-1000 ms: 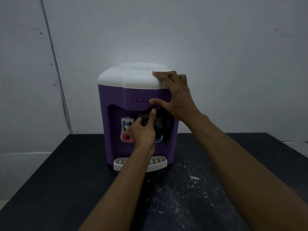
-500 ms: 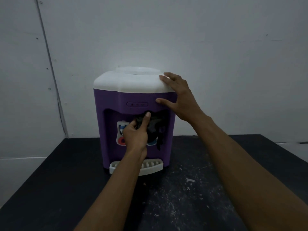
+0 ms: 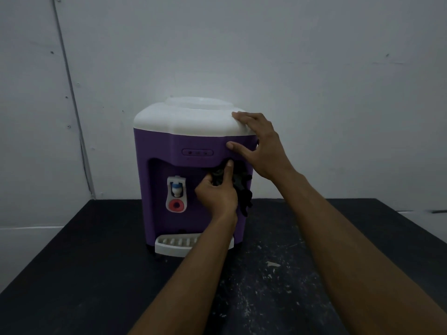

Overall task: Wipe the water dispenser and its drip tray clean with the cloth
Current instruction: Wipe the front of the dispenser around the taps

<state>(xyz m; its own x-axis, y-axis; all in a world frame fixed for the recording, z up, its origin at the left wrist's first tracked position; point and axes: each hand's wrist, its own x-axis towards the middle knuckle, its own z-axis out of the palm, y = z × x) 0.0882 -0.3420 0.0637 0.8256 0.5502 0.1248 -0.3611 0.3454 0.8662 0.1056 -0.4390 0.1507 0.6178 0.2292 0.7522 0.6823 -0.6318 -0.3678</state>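
**Wiping inside the tap recess, tray not yet reached**

The left hand [image 3: 216,193] grips the dark cloth [image 3: 242,187] against the right side of the water dispenser's [image 3: 169,146] recess. The right hand [image 3: 261,146] lies flat-fingered on the white top corner, steadying it. The drip tray [image 3: 174,245] below likely awaits wiping. The bench [image 3: 84,262] offers room in front and either side — the wall stands close behind.

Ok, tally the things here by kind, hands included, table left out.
Water dispenser: 1
Drip tray: 1
Cloth: 1
Hands: 2, left hand and right hand
Total: 5
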